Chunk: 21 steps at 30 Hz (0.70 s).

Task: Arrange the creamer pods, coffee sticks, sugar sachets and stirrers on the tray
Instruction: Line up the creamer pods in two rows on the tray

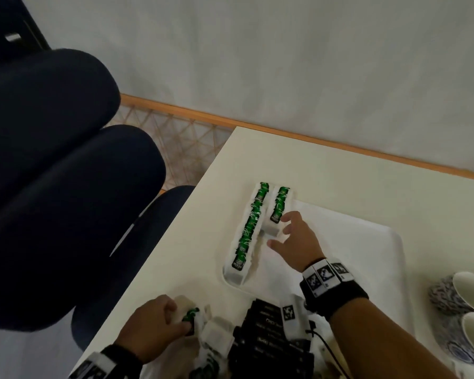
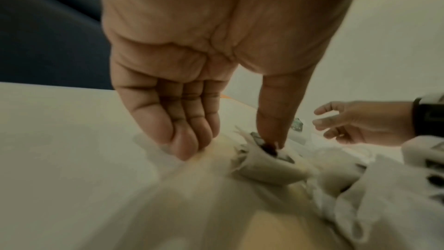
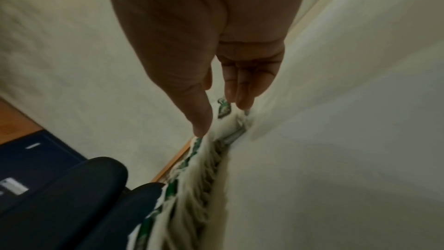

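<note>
On the white tray (image 1: 389,242), two rows of green-lidded creamer pods (image 1: 248,228) run along the left side, and the right hand (image 1: 298,239), fingers spread and loosely curved, holds nothing beside the near end pod (image 1: 274,224) of the shorter row. The left hand (image 1: 151,326) pinches a loose pod (image 1: 190,317) on the desk (image 1: 340,170) near the coffee sticks (image 1: 268,335). Best to set it lid-up, touching that end pod, in line.
</note>
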{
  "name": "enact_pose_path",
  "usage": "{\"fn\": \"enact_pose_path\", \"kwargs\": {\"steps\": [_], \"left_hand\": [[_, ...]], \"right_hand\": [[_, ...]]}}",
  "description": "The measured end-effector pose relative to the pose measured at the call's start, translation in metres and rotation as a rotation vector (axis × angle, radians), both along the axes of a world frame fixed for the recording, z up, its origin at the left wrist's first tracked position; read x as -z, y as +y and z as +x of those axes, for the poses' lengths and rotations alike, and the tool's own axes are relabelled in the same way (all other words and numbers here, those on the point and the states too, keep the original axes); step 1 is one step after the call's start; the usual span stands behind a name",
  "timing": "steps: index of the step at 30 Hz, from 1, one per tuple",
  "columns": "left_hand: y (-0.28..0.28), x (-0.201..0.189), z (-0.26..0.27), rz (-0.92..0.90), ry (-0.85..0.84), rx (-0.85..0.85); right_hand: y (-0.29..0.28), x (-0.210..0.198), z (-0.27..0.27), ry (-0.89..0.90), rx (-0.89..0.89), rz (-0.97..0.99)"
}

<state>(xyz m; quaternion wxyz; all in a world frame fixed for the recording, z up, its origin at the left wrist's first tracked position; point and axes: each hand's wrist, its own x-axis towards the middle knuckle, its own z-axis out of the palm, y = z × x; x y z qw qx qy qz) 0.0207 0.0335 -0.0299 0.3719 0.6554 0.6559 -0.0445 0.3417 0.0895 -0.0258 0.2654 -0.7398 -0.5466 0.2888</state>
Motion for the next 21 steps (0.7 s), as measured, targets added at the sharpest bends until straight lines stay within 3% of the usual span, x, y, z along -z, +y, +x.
{"fn": "enact_pose_path", "kwargs": {"steps": [7, 12, 17, 21], "left_hand": [[-0.004, 0.005, 0.014, 0.097, 0.078, 0.1], [-0.007, 0.008, 0.005, 0.098, -0.077, -0.025], [-0.009, 0.007, 0.001, 0.198, -0.103, 0.06], [-0.013, -0.004, 0.001, 0.287, -0.287, 0.033]], "right_hand": [[-0.033, -0.028, -0.028, -0.064, -0.248, -0.005], [-0.053, -0.036, -0.055, -0.048, -0.473, -0.025], [-0.064, -0.031, -0.074, -0.026, -0.581, -0.042], [-0.07, -0.035, -0.085, 0.013, -0.641, -0.041]]}}
